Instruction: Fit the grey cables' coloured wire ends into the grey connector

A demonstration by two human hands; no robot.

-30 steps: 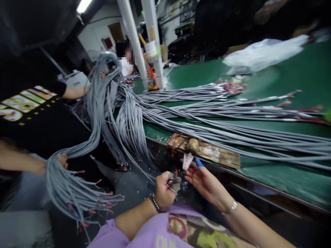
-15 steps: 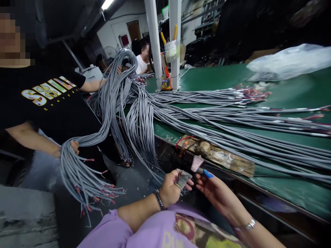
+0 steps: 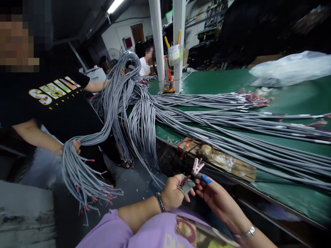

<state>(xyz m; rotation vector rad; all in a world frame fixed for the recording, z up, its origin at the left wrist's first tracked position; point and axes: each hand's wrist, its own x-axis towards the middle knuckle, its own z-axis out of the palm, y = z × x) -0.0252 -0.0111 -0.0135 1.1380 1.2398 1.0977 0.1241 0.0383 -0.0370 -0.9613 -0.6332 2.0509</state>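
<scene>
My left hand (image 3: pixel 173 193) is closed around the end of a grey cable, whose thin dark-red wires (image 3: pixel 185 179) stick up between the fingers. A grey flap-like piece (image 3: pixel 188 188) lies over its fingertips. Close on the right, my right hand (image 3: pixel 210 190) has its fingers curled, with a blue wrap (image 3: pixel 206 179) on one digit. What its fingertips pinch is small and dark, and I cannot make it out. Just above them, a pink clothespin (image 3: pixel 198 167) stands at the table edge; whether the hand touches it is unclear.
Long grey cable bundles (image 3: pixel 201 125) run across the green table (image 3: pixel 222 81). A wooden board (image 3: pixel 222 159) lies along its edge. On the left a co-worker (image 3: pixel 54 100) holds a thick cable bundle (image 3: pixel 85 172). White posts (image 3: pixel 178 41) carry a tool holder (image 3: pixel 173 54).
The pink clothespin has turned and now shows its two prongs. My hands stay close together, the left a little further right. The view has shifted slightly; the co-worker still holds the bundle.
</scene>
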